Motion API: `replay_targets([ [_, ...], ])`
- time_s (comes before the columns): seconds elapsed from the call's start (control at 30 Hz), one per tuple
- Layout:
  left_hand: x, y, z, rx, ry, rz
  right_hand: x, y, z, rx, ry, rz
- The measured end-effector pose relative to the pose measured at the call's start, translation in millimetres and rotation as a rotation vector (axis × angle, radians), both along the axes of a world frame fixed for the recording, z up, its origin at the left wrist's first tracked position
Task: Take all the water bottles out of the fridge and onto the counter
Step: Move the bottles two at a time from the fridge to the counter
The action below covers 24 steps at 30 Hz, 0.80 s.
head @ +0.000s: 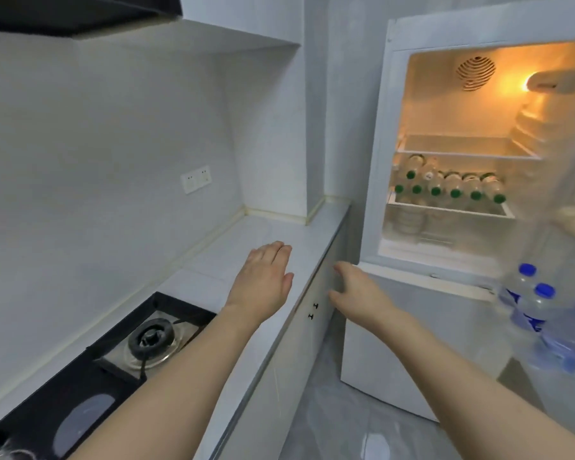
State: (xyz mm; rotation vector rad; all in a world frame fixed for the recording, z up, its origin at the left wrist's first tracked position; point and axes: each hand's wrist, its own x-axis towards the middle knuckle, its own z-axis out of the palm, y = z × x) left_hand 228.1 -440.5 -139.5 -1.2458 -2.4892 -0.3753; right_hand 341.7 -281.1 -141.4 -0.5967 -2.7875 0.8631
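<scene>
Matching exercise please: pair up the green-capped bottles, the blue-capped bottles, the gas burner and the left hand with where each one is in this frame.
1 green-capped bottles
2 blue-capped bottles
3 gas burner
4 left hand

A set into the counter, lower left
B lying on a shelf in the fridge
C open, over the counter
D in the fridge door, right edge

Pairs: 1-B, 2-D, 3-A, 4-C

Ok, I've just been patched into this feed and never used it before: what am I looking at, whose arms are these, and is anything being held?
This is one wide camera worn on a person's head, looking forward and down. There is no machine: the two bare arms are that person's. The left hand is open above the counter; the right hand is open, reaching toward the open fridge. Neither holds anything. Green-capped bottles lie on a fridge shelf, and blue-capped bottles stand in the door. A gas burner sits in the counter at lower left.
</scene>
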Motion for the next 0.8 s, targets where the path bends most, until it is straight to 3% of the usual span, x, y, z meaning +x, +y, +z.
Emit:
replay_targets([
  [0.3,-54,138,-17,-0.014,-0.035,-0.178,-25,115,-19,-0.02,0.014,-0.22],
  [0.57,-142,266,15,0.134,-0.163,-0.26,-95,229,16,-0.012,0.06,-0.381],
  [0.8,-158,377,18,0.178,-0.341,-0.433,-123,317,16,-0.025,0.071,-0.534],
])
